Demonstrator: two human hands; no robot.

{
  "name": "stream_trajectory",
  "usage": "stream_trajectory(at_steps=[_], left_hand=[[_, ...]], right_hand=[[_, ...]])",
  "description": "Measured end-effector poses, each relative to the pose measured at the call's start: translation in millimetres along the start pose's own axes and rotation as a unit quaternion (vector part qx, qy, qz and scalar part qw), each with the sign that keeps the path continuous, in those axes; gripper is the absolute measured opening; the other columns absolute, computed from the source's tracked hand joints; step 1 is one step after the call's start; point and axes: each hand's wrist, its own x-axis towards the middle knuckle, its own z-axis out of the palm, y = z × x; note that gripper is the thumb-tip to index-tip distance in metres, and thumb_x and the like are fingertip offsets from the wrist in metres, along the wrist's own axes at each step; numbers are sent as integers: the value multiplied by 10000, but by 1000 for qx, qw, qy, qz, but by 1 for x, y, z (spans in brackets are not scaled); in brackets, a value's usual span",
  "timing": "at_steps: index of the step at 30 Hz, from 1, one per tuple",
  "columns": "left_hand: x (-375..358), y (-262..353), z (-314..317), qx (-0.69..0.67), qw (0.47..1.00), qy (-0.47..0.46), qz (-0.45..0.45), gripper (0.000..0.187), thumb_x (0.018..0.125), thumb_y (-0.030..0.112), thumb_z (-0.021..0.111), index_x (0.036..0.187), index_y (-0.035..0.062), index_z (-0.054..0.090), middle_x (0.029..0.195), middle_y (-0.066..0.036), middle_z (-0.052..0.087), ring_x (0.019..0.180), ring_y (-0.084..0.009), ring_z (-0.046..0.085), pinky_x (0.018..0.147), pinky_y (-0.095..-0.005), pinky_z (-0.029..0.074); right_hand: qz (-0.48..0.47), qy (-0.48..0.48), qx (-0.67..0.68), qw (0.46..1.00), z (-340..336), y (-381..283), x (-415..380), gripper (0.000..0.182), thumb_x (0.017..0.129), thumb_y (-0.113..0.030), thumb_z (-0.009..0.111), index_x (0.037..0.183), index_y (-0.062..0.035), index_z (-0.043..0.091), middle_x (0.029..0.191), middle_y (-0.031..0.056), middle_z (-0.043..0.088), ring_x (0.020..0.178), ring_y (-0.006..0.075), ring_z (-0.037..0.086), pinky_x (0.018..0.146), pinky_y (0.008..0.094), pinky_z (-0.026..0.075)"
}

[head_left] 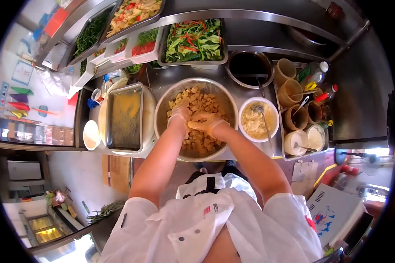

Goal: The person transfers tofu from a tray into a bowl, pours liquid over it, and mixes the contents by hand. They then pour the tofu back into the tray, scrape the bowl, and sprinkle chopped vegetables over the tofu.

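Observation:
A large metal bowl (158, 123) stands on the counter in front of me, filled with tan cubes (206, 103) that look like tofu. Both hands are inside it, in thin clear gloves. My left hand (179, 115) lies on the left side of the cubes, its fingers stretched away from me and partly sunk among them. Beside it, my right hand (207, 124) points left over the middle of the heap. Its thumb and fingers are curved and apart, touching the cubes. I see no tool in either hand.
Left of the bowl is a metal tray (124, 116) with yellowish residue. To the right stand a white bowl (259, 119) of pale crumbly food with a spoon, seasoning tubs (295, 117) and a pot of dark liquid (249, 69). A shelf edge (250, 16) and a vegetable tray (193, 40) lie beyond.

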Motion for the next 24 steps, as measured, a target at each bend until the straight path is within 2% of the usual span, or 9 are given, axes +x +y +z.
stream_trajectory(at_steps=[2, 5, 7, 9, 13, 15, 21, 23, 24], left_hand=[[17, -18, 25, 76, 995, 29, 52, 522, 997, 214, 604, 1492, 96, 487, 1507, -95, 557, 1336, -248, 560, 1063, -358, 492], [5, 2, 9, -11, 999, 29, -37, 681, 830, 81, 789, 1455, 102, 520, 1482, -117, 577, 1330, -286, 583, 1078, -356, 504], [1, 3, 22, 143, 986, 64, -48, 711, 764, 88, 846, 1418, 104, 565, 1450, -125, 611, 1321, -296, 593, 1087, -371, 504], [61, -48, 59, -21, 993, 59, -96, 611, 755, 89, 846, 1325, 78, 629, 1352, -196, 662, 1237, -319, 649, 1014, -385, 554], [37, -19, 60, -211, 953, 156, -152, 308, 938, 194, 690, 1203, 45, 641, 1072, -150, 686, 881, -288, 664, 767, -372, 570], [17, 9, 57, -695, 654, 148, -260, 259, 954, 216, 671, 1151, 51, 645, 961, -109, 656, 796, -261, 616, 736, -380, 551], [21, -5, 100, -753, 654, 68, -35, 229, 1064, 185, 546, 1237, 61, 632, 1153, -183, 689, 1070, -315, 665, 935, -404, 546], [-2, -3, 94, -375, 907, 176, 73, 272, 1071, 210, 542, 1274, 47, 617, 1179, -208, 685, 1100, -346, 660, 970, -403, 531], [-10, -5, 90, -149, 957, 220, 119, 294, 1075, 222, 539, 1293, 39, 609, 1192, -220, 683, 1115, -361, 657, 988, -403, 523]], right_hand=[[10, -11, 22, 1000, -7, 5, -7, 561, 838, -509, 845, 1228, -113, 766, 1276, 121, 731, 1173, 254, 664, 1051, 363, 478], [8, -26, 19, 999, -14, 12, -2, 576, 838, -519, 841, 1233, -108, 763, 1243, 114, 744, 1137, 237, 676, 1021, 349, 494], [1, -33, -12, 999, -7, 21, -1, 579, 845, -528, 832, 1228, -100, 764, 1214, 111, 752, 1102, 230, 685, 991, 347, 508], [1, -75, 4, 997, -8, 13, -9, 545, 871, -505, 815, 1206, -79, 766, 1185, 120, 754, 1044, 242, 695, 937, 354, 530], [-8, -44, -72, 996, -12, -5, -20, 479, 896, -423, 797, 1188, -47, 757, 1280, 161, 714, 1108, 288, 685, 963, 366, 525], [-22, -7, -148, 989, -13, 1, -11, 403, 907, -375, 758, 1146, -49, 766, 1248, 192, 715, 1089, 329, 690, 953, 391, 530], [-156, 99, -373, 909, -5, 31, 16, 254, 921, -194, 622, 1048, -19, 755, 1233, 234, 694, 1142, 387, 662, 1009, 453, 516], [-130, 101, -337, 927, -4, 29, 12, 268, 933, -186, 590, 1047, 1, 746, 1252, 234, 680, 1160, 385, 652, 1031, 455, 508], [-131, 103, -345, 924, -3, 32, 10, 262, 933, -185, 588, 1047, -13, 750, 1257, 224, 681, 1158, 384, 651, 1026, 456, 509]])
